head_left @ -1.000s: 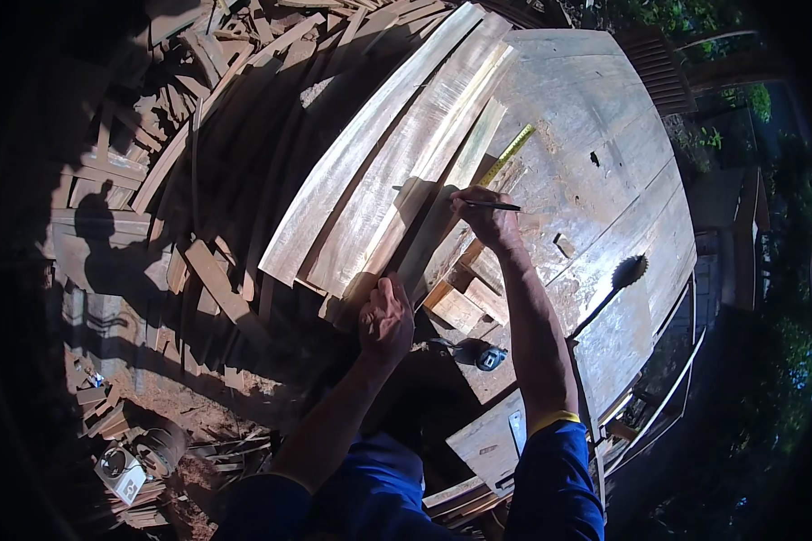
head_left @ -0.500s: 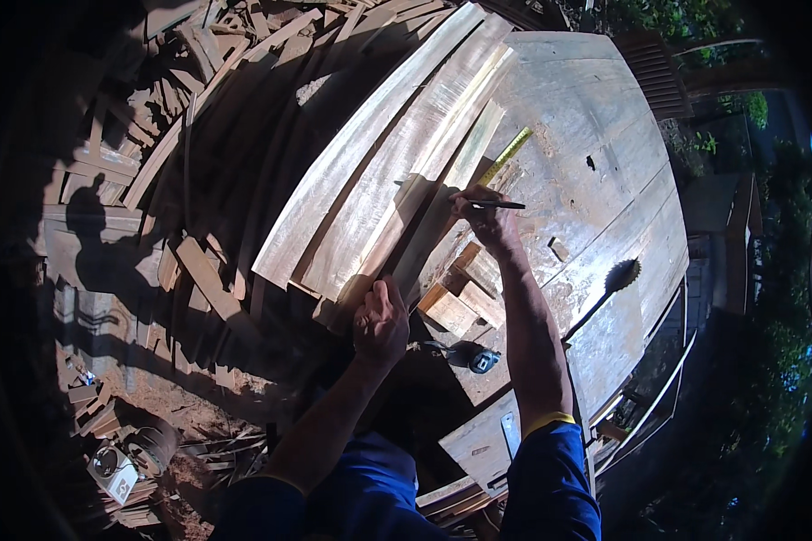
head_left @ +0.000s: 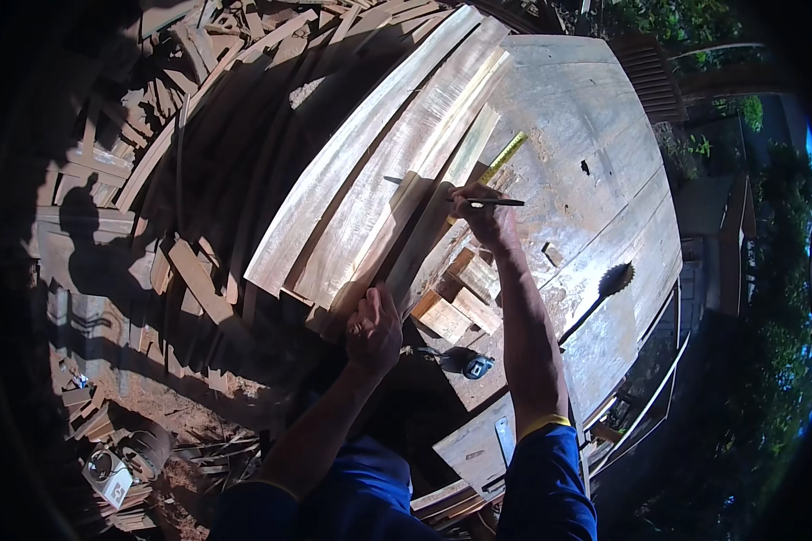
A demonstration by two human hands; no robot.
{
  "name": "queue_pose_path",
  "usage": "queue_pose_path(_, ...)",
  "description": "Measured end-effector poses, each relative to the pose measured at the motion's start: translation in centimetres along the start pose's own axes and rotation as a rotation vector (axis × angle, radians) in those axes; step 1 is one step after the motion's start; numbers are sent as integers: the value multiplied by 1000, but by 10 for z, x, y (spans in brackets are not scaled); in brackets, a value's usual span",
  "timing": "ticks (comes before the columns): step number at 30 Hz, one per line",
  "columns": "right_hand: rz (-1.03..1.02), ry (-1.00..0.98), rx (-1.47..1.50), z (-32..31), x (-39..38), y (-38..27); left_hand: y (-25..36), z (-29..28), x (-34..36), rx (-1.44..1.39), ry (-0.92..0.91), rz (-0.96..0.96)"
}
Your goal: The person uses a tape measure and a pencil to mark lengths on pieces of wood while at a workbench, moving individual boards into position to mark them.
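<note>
My right hand [head_left: 483, 216] is closed on a dark pencil [head_left: 512, 203], held across the narrow plank [head_left: 472, 142] beside a yellow measuring tape [head_left: 501, 160]. My left hand [head_left: 373, 329], fingers curled, grips the near end of the boards lower down, where shadow hides part of the grip. Several long pale planks [head_left: 356, 162] lie side by side diagonally on the wooden table [head_left: 595, 117]. Small wood blocks [head_left: 447, 316] sit between my forearms, with a black-and-blue tool [head_left: 476, 365] just below them.
A circular saw blade [head_left: 615, 279] rises through the table at the right. Heaped offcuts and strips [head_left: 194, 270] fill the left side. A white-faced machine part [head_left: 108, 478] lies among scraps at lower left. Trees [head_left: 776, 361] and a shed [head_left: 713, 207] stand beyond the table's right.
The whole scene has shifted slightly left in view. My hands stay at about the same spots on the planks, the right still holding the pencil.
</note>
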State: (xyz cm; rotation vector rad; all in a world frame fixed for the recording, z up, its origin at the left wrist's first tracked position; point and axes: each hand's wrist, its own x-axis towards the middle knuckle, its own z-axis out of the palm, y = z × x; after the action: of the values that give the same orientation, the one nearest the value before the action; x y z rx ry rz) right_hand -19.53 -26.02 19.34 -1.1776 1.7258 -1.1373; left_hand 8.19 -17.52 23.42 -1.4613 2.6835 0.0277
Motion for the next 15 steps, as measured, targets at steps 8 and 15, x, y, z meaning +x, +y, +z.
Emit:
queue_pose_path(8, -165, 55, -112, -14, 19, 18, 3, -5, 7, -120, -77, -3)
queue_pose_path(15, -37, 44, -218, -4, 24, -5, -4, -10, 6, -133, -85, -19)
